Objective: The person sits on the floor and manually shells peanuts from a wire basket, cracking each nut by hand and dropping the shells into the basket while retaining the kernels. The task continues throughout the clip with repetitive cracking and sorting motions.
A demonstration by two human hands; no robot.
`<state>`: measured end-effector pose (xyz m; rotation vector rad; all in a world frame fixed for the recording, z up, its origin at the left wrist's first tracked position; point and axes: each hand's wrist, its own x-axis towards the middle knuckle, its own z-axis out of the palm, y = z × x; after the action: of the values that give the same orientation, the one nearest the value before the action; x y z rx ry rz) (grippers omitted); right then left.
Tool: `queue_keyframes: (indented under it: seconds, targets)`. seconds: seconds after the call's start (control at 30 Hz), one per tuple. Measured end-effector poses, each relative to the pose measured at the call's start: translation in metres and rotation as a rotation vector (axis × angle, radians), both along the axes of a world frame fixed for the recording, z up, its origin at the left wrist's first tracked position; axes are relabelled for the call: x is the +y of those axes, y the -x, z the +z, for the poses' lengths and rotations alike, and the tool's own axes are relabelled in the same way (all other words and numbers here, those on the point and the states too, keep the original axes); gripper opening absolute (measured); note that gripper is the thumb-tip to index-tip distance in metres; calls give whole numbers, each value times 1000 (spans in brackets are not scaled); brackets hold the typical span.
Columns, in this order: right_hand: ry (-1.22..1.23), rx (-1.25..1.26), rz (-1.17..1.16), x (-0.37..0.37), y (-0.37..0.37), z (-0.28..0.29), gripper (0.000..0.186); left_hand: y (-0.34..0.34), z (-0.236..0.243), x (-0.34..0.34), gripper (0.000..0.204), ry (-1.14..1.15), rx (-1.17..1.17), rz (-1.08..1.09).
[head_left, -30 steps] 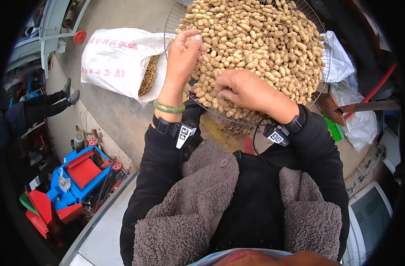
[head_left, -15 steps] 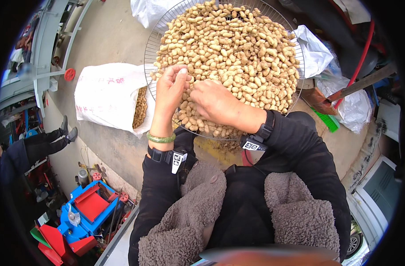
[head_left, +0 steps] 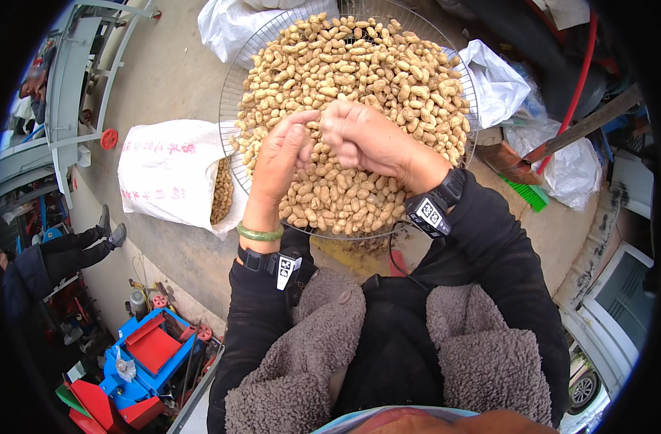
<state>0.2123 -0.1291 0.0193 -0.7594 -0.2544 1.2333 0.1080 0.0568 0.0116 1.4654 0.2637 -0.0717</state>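
Observation:
A round wire basket [head_left: 475, 108] heaped with unshelled peanuts [head_left: 374, 65] is in front of me. My left hand [head_left: 284, 150] is raised over the left middle of the pile, its thumb and forefinger curled toward each other. Beside it, my right hand [head_left: 359, 139] hangs over the middle of the pile with fingers bent inward, close to my left fingertips. I cannot make out what either hand holds. An open white woven sack [head_left: 164, 173] of peanuts lies left of the basket.
Other white sacks [head_left: 493, 79] lie around the basket. A rusty metal tool [head_left: 511, 163] and green bristles [head_left: 529, 194] are at right. A blue and red machine [head_left: 153, 347] stands lower left, a grey metal frame [head_left: 63, 94] upper left. Another person's legs [head_left: 84, 253] show at far left.
My right hand has risen from below my left hand to level with it, and their fingertips have come closer. The view has shifted, so the basket sits further left.

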Motion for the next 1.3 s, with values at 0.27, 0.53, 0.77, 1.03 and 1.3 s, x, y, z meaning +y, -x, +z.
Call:
queue_keyframes:
  seconds: [0.27,0.53,0.77,1.03,1.3]
  targets:
    - [588,-1704,-48,-33,-18,2,10,-5,-19,7,33,-976,14,112]
    - [1008,-2048,-379,-35,-57,-38,14,-14,-17,-5,39,-906,52,57]
    - [629,-1361,-481,-38,-61,-19,13,-17,-14,-2,33,-949,54,96]
    - [195,-797,147,-46,-22,7,15,-21,-14,-10,29,-917,88,84]
    - [210,-1004,553,-48,-12,13,22,-26,-31,-30,38,-1189,-297,-49]
